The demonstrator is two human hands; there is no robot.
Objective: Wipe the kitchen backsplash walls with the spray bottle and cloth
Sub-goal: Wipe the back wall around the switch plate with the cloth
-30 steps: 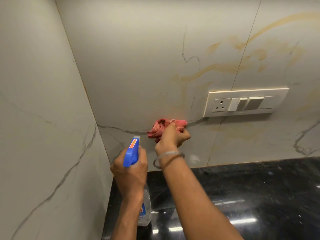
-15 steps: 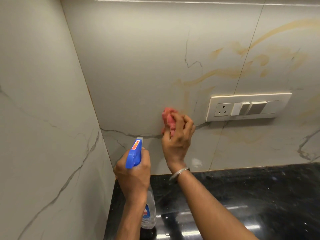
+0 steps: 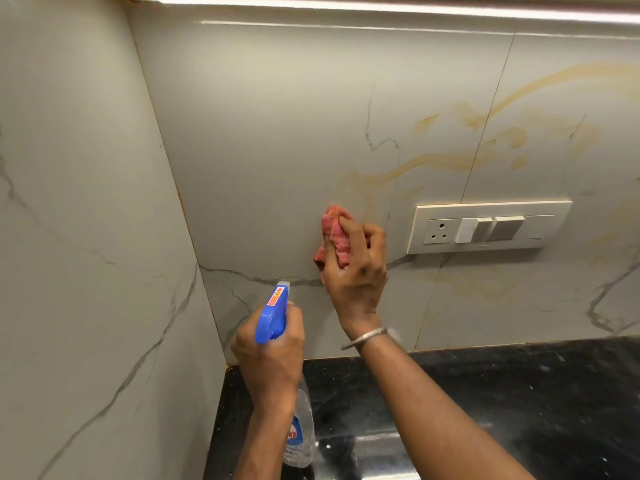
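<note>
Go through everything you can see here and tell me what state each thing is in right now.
spray bottle: upright, nozzle toward the back wall.
cloth: bunched, pressed on the back wall.
left hand: grips the spray bottle.
right hand: holds the cloth.
socket: nothing plugged in.
light strip: lit.
</note>
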